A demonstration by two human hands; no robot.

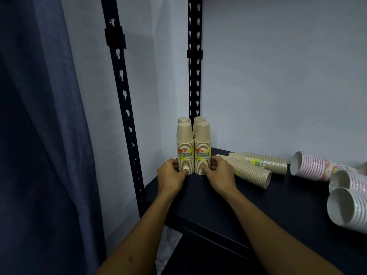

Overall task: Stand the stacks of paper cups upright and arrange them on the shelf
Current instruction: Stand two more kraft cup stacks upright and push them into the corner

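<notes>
Several tan paper-cup stacks stand upright in the shelf's far left corner. My left hand (172, 173) holds the base of the front left stack (185, 147). My right hand (216, 171) holds the base of the front right stack (202, 148). Two more upright tan stacks (199, 120) stand directly behind them. Two tan stacks (252, 172) lie on their sides just right of my right hand. Pink-striped white cup stacks (315, 165) lie on their sides at the far right, one with its open mouth (345, 207) facing me.
The dark shelf board (208, 197) carries everything. Black slotted uprights (127, 108) frame the left side, one at the back corner (195, 76). A blue curtain (39, 135) hangs at left. A pale wall stands behind.
</notes>
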